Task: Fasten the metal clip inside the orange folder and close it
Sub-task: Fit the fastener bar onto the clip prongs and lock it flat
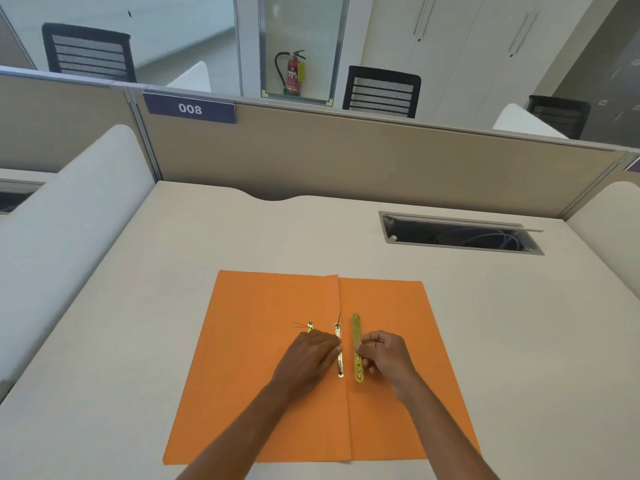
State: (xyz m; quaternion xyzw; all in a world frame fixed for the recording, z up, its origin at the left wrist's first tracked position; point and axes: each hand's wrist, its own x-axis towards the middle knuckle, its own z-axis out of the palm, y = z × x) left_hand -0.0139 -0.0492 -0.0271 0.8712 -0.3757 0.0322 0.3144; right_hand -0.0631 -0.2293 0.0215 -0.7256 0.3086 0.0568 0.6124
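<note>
The orange folder (249, 375) lies open and flat on the desk, its fold running down the middle. Three gold metal clip parts sit near the fold: a long bar (357, 348) just right of it, a narrow strip (338, 355) on the fold, and a short piece (310, 326) to the left. My left hand (311, 355) rests on the left flap with its fingertips touching the narrow strip. My right hand (384, 355) pinches the long bar at its middle from the right side.
The beige desk (138, 306) has a cable slot (460, 233) with wires at the back right. Partition panels enclose it at the back and on both sides. Black office chairs and a fire extinguisher stand beyond the partition.
</note>
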